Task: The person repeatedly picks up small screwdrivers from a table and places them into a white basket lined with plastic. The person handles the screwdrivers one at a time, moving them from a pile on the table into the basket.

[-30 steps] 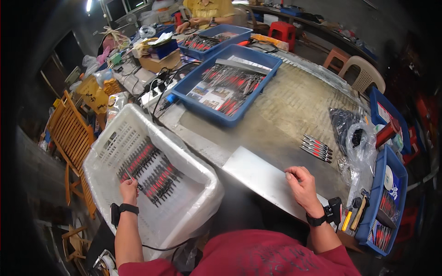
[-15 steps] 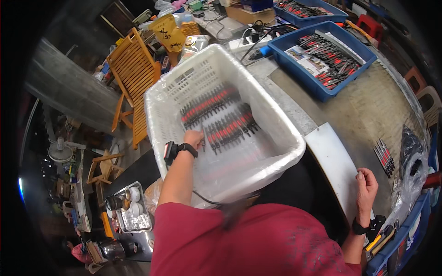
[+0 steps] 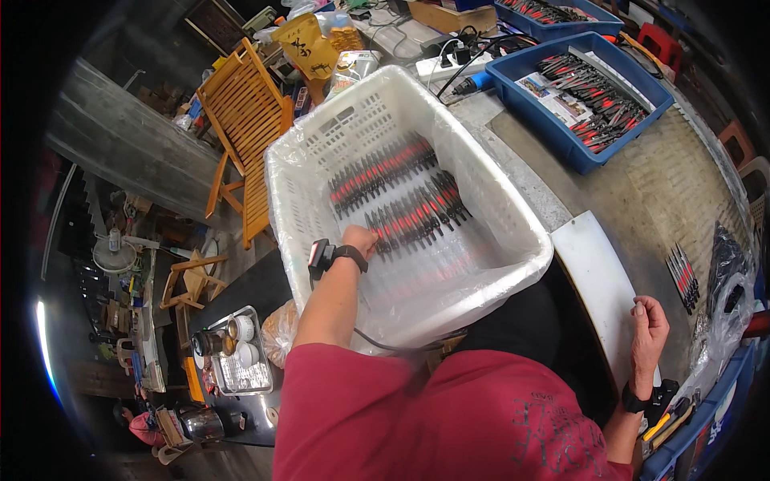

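Inside a white plastic crate (image 3: 513,188) lined with clear film, slim black-and-red tools lie in two neat rows: a far row (image 3: 381,172) and a nearer row (image 3: 421,212). My left hand (image 3: 359,240) is down in the crate at the left end of the nearer row. Its fingers are closed round the end tool, most of which they hide. My right hand (image 3: 650,329) is by the right edge of a white board (image 3: 597,276), fingers curled and thumb against them, with nothing visible in it. Beyond it several similar tools (image 3: 682,276) lie side by side on the table.
A blue bin (image 3: 589,160) heaped with such tools stands at the back right, another blue bin (image 3: 553,30) behind it. A power strip (image 3: 445,66) with cables lies beyond the crate. At left are a folding wooden chair (image 3: 241,120) and a metal tray (image 3: 245,377) with cups.
The view has shifted slightly, so the scene sits further right. My left hand has brought the tool up against the end of the nearer row. My right hand stays by the board.
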Action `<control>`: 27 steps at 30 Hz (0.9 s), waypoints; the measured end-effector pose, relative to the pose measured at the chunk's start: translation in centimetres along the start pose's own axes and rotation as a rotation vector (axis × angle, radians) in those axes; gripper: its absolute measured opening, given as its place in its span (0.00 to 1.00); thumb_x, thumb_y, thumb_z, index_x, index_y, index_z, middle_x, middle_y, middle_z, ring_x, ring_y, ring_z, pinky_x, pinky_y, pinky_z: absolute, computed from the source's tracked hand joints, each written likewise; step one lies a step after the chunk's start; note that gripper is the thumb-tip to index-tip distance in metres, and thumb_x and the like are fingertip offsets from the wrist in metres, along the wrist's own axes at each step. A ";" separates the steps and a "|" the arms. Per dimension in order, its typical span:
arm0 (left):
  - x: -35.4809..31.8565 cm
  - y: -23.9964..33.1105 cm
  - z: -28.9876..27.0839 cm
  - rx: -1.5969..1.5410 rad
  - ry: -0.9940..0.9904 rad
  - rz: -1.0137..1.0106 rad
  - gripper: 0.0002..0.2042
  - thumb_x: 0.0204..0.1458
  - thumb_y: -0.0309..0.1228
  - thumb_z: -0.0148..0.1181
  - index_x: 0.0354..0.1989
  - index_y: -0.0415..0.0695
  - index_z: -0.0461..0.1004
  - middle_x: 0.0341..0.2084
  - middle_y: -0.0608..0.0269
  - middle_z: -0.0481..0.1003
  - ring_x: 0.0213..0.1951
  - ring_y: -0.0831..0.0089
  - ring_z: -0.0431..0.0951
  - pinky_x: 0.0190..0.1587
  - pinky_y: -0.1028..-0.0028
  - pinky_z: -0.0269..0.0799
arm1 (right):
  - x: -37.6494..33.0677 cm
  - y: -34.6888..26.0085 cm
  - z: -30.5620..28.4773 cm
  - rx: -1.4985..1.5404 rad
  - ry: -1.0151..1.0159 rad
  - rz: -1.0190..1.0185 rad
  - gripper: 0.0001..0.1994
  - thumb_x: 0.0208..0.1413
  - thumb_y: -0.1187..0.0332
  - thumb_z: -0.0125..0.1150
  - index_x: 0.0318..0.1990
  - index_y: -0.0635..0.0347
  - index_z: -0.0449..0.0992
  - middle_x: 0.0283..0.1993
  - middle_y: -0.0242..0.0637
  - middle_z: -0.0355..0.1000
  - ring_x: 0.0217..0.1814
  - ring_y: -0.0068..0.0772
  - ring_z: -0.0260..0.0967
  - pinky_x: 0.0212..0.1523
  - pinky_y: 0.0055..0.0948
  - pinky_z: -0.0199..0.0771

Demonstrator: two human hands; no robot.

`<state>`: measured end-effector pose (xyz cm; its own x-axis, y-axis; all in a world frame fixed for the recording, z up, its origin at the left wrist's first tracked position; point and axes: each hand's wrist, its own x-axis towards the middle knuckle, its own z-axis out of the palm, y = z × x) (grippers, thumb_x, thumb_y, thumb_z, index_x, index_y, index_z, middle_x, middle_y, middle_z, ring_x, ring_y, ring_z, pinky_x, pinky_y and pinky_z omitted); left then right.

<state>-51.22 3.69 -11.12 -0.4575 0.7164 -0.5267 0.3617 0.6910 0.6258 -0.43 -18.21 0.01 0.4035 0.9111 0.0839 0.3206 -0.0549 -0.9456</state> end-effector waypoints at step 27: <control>1.8 -1.7 -0.3 0.749 0.171 0.451 0.13 0.40 0.35 0.54 0.26 0.35 0.74 0.28 0.41 0.72 0.36 0.50 0.73 0.37 0.59 0.67 | -0.6 -0.6 -1.4 -0.079 0.094 -0.013 0.07 0.50 0.74 0.50 0.34 0.68 0.70 0.28 0.32 0.66 0.31 0.19 0.61 0.33 0.18 0.60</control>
<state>-52.91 3.78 -12.97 -0.2368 0.9527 -0.1904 0.9454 0.2711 0.1808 0.35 -19.32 0.94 0.4759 0.8700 0.1286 0.3910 -0.0783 -0.9170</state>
